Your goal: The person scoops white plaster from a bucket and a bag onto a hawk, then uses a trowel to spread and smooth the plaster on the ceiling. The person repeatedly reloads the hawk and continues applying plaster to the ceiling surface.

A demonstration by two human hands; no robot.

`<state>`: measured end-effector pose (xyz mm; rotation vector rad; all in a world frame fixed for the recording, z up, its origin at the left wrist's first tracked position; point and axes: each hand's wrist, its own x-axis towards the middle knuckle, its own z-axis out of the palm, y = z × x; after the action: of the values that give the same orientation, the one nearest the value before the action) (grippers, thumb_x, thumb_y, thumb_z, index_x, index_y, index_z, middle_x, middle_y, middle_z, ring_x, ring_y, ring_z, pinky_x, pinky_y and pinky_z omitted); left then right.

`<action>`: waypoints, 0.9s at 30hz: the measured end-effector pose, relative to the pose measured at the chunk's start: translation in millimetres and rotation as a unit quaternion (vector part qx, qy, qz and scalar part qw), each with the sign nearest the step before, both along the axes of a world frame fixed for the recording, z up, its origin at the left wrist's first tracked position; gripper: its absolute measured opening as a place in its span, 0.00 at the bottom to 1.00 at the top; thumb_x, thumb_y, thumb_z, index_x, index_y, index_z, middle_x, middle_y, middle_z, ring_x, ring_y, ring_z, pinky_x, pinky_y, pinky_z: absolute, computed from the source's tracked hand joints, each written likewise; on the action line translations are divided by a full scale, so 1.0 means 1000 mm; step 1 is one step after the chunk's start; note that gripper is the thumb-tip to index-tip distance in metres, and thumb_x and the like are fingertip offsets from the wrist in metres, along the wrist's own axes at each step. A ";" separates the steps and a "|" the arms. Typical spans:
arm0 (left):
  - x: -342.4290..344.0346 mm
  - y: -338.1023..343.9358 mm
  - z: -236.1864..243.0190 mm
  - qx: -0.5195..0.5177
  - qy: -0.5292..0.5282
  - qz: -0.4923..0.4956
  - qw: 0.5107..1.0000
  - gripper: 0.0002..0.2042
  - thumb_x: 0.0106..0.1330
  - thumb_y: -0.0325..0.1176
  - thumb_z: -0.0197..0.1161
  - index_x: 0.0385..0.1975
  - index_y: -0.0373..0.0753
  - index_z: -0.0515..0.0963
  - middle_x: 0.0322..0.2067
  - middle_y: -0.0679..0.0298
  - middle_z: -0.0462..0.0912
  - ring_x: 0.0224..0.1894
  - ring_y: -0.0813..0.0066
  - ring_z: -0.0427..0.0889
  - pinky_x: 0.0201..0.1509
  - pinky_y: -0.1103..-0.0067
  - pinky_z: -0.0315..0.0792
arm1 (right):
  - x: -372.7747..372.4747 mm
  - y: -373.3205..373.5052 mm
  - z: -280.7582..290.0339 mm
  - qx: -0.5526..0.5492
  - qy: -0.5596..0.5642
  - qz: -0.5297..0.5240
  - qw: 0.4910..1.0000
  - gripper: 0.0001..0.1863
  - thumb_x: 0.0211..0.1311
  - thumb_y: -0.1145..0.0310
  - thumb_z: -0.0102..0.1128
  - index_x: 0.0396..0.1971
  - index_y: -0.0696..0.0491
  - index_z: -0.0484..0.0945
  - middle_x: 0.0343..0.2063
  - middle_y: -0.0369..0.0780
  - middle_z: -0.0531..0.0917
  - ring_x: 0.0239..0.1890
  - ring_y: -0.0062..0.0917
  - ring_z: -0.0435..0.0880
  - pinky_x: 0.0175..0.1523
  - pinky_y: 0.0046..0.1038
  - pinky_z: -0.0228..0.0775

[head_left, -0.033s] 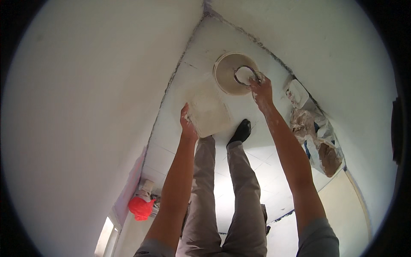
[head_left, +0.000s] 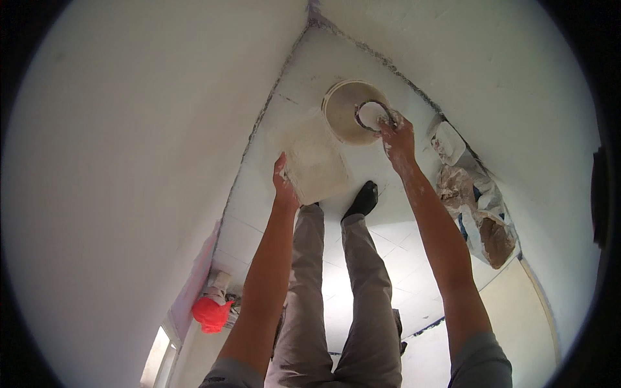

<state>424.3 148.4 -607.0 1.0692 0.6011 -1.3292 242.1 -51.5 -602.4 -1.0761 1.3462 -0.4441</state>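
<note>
Item: flat board [head_left: 317, 163], pale, roughly rectangular, its face coated in off-white paste. Held above the tiled floor [head_left: 404, 249], nearer the floor's left edge than its right. Left hand [head_left: 284, 182] clamped on the board's lower left side, thumb along the edge; the fingers beneath are hidden.

Item: round white vessel [head_left: 371, 116], dark-rimmed. Right hand [head_left: 398, 138], smeared with paste, has thumb and fingers pinched together on the vessel's right rim. Vessel seen against the mouth of the bucket — whether it touches the inside cannot be told.

Item: bucket [head_left: 325, 107], pale, round, open at the top. On the floor below the far corner, just beside the board's upper right corner.

Item: white container [head_left: 447, 143], along the floor's right edge, close to the wall.

Item: crumpled bags [head_left: 497, 240], brown and white, along the same edge, nearer the wearer than the container.

Item: red bag [head_left: 212, 314], by the floor's left edge — well apart from the bucket.
</note>
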 end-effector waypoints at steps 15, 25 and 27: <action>-0.035 -0.067 0.031 -0.210 0.104 0.032 0.972 0.31 0.64 0.57 0.50 0.59 0.38 0.69 0.53 0.53 0.76 0.53 0.56 0.77 0.59 0.61 0.71 | 0.011 0.060 0.180 0.040 -0.083 -0.105 0.990 0.11 0.62 0.80 0.58 0.44 0.61 0.72 0.37 0.41 0.81 0.35 0.20 0.81 0.38 0.21 0.77; -0.050 -0.059 0.060 -0.232 0.077 -0.008 0.970 0.32 0.64 0.54 0.53 0.63 0.39 0.64 0.56 0.54 0.74 0.56 0.59 0.75 0.61 0.63 0.69 | -0.003 0.085 0.187 -0.012 0.008 -0.017 1.000 0.22 0.60 0.81 0.60 0.53 0.63 0.65 0.45 0.50 0.78 0.42 0.27 0.82 0.41 0.29 0.80; -0.052 -0.059 0.061 -0.253 0.090 -0.004 0.963 0.32 0.64 0.54 0.54 0.63 0.39 0.64 0.56 0.54 0.74 0.56 0.59 0.76 0.61 0.64 0.69 | -0.014 0.086 0.181 -0.050 0.050 0.059 0.996 0.24 0.61 0.81 0.59 0.54 0.62 0.59 0.45 0.51 0.78 0.40 0.28 0.82 0.38 0.29 0.81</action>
<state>372.0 89.0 -545.9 0.5375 0.3553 -1.4933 228.2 34.8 -421.5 -1.2665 1.3506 -0.3778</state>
